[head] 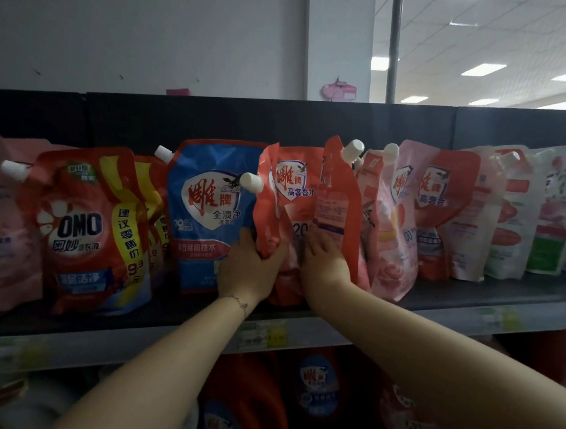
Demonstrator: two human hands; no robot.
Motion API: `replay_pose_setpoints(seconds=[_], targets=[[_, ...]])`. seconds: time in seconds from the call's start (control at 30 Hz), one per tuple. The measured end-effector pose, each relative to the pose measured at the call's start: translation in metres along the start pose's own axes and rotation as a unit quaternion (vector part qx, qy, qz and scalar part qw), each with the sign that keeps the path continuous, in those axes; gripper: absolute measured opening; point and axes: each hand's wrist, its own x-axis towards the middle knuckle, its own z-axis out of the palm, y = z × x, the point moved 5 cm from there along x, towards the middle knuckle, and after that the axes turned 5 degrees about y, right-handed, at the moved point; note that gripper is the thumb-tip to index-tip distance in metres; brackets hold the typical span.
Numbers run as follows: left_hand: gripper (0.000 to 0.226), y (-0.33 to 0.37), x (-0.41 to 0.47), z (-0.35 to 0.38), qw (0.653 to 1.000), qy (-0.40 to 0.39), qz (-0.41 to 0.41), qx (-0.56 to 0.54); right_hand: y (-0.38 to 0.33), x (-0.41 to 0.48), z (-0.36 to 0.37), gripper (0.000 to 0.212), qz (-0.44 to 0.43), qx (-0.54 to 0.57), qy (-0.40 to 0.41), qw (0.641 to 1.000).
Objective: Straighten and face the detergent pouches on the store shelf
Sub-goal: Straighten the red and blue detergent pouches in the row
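left hand [251, 269] grips red pouch [293, 188] | right hand [325, 262] touches turned pouch [338, 198], grip unclear | one blue pouch [208, 209] at red pouch's 9 o'clock

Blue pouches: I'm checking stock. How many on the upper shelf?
1: the blue pouch stands between the OMO pouch and the red pouch gripped by the left hand; more may hide behind.

A red spouted pouch [289, 194] is gripped low by the left hand [251, 269] and held tilted, its white cap [251, 182] leaning over a blue pouch [208, 215] standing left of that hand. A 2nd red pouch [339, 198], back label outward, is apparently pressed by the right hand [323, 260]. Pink pouches [395, 222] are slumped right of it.
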Motion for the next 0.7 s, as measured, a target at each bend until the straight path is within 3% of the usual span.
replay_pose_setpoints(seconds=[0.3, 0.47, 0.7], targets=[[0.048, 0.009, -0.001, 0.0, 0.999, 0.026, -0.002, 0.037, 0.034, 0.007, 0.025, 0.057, 0.023, -0.023, -0.07, 0.997], [0.049, 0.009, -0.003, 0.003, 0.999, 0.037, -0.021, 0.019, 0.058, 0.004, 0.048, 0.048, 0.02, 0.027, -0.031, 0.999], [0.043, 0.012, -0.002, 0.004, 0.999, 0.015, -0.026, 0.014, 0.107, -0.019, 0.085, 0.055, 0.076, 0.045, -0.038, 0.995]])
